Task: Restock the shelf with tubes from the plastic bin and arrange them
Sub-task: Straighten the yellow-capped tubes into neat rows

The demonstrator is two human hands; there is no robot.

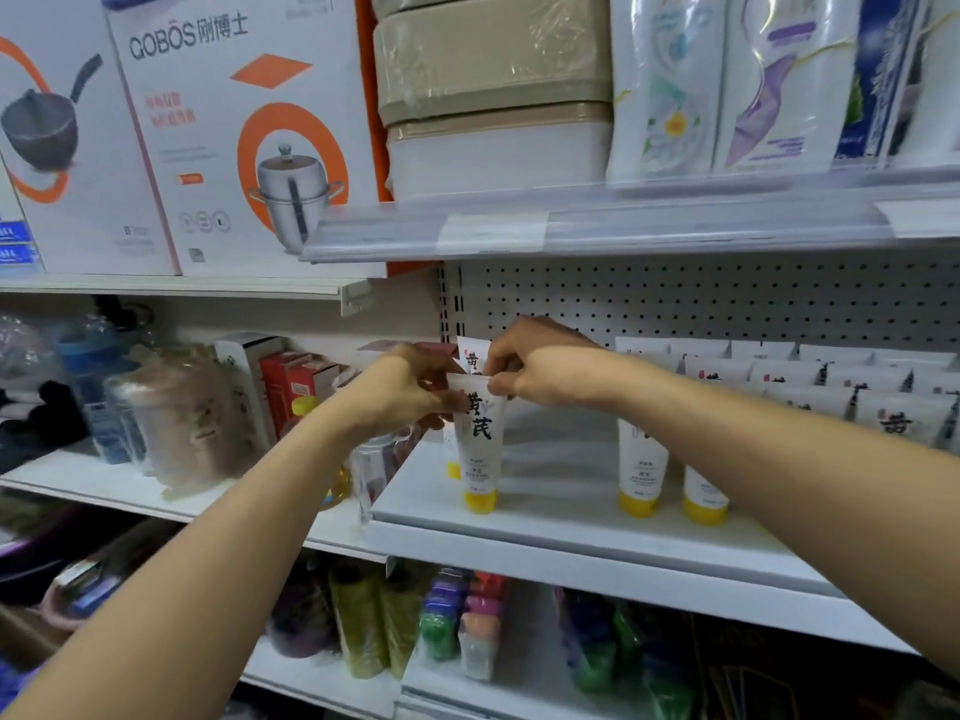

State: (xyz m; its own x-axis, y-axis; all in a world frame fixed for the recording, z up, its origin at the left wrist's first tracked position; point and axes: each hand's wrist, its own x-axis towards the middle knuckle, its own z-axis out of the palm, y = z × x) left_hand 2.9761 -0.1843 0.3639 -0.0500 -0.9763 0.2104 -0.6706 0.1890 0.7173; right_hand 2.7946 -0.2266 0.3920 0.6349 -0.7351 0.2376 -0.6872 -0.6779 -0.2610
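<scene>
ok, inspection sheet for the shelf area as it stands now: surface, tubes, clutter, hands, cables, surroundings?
Surface: white shelf, tubes standing on it.
Job's things: front tube stands cap-down at the left end, second tube right behind it; more tubes stand to the right; plastic bin not in view.
Clutter: nothing seen on this shelf.
Grippers: left hand and right hand both pinch the front tube's top edge.
Cables: nothing seen.
Surroundings: pegboard behind; cookware boxes upper left; red boxes on the neighbouring shelf.
</scene>
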